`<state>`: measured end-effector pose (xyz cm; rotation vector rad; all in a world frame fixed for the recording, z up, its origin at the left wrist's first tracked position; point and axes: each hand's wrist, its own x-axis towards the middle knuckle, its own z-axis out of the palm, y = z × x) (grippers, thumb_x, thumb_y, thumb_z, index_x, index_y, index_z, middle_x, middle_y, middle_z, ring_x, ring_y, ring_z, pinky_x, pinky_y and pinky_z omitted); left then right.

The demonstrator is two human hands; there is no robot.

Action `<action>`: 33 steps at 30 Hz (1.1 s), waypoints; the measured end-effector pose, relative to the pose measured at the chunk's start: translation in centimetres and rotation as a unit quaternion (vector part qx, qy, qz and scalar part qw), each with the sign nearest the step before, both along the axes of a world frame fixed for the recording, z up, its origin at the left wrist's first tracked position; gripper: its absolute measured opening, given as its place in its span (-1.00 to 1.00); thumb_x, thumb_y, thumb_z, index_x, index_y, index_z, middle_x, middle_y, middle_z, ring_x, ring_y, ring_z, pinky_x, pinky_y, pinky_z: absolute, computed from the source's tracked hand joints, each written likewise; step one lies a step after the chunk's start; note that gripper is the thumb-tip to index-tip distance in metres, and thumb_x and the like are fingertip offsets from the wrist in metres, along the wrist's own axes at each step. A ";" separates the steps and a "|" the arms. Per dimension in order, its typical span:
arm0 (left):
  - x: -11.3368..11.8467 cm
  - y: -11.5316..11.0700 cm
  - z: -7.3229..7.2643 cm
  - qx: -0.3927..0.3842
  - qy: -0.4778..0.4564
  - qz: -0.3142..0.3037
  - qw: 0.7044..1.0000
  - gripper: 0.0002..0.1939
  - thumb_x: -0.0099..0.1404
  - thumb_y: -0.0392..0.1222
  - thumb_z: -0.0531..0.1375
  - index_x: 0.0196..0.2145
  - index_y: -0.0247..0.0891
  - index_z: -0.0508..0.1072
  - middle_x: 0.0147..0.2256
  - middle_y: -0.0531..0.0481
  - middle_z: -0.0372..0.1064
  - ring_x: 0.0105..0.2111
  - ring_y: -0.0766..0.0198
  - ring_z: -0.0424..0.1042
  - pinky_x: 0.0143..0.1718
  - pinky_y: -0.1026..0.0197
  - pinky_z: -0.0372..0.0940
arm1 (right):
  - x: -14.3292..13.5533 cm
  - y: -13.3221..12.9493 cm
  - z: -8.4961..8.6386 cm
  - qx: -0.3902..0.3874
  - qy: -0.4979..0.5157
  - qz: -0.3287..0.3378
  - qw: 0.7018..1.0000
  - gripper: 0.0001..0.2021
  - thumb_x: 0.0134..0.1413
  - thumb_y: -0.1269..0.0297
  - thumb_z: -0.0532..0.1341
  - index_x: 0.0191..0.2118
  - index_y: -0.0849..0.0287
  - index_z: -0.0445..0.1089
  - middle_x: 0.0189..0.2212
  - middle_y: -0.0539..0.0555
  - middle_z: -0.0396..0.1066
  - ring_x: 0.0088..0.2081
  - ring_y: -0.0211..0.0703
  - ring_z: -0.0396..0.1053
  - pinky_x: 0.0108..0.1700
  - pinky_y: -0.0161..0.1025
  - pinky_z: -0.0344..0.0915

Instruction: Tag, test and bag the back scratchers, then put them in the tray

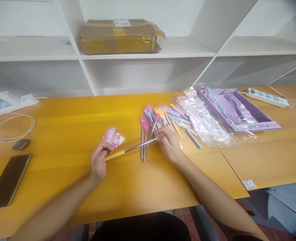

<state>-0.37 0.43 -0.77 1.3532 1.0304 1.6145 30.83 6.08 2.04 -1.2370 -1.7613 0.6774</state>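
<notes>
We hold the slim yellow-and-silver backscratcher [135,147] aslant, left fingers [100,147] gripping its yellow handle, right fingers [164,131] pinching its far end!

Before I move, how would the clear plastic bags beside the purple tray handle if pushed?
The clear plastic bags look floppy: they lie wrinkled, so a push would probably crumple them. Being thin and see-through, they seem light. Their glossy film may slip against the purple tray.

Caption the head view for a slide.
Left hand and right hand hold a yellow-handled back scratcher over an orange table.
</notes>
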 end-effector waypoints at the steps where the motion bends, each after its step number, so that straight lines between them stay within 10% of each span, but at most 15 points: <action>1: 0.0 0.0 0.0 -0.001 0.002 0.000 1.000 -0.78 0.39 -0.19 0.09 -0.31 -0.22 0.53 -0.31 -0.07 0.39 -0.33 0.15 0.30 -0.31 0.13 0.18 | -0.1 -0.2 0.0 -0.001 0.001 0.005 1.000 -0.77 0.41 0.26 0.05 -0.21 0.10 0.44 -0.26 0.08 0.40 -0.20 -0.03 0.38 -0.10 -0.07 0.29; 33: 0.1 -0.7 -0.2 0.016 0.064 0.008 0.998 -0.76 0.38 -0.11 0.07 -0.38 -0.18 0.45 -0.40 -0.06 0.30 -0.39 0.11 0.22 -0.36 0.07 0.10 | -3.3 -3.2 -0.9 0.019 -0.033 0.050 0.998 -0.95 0.30 0.31 0.15 -0.20 0.09 0.35 -0.24 0.07 0.28 -0.17 -0.02 0.31 -0.09 -0.07 0.26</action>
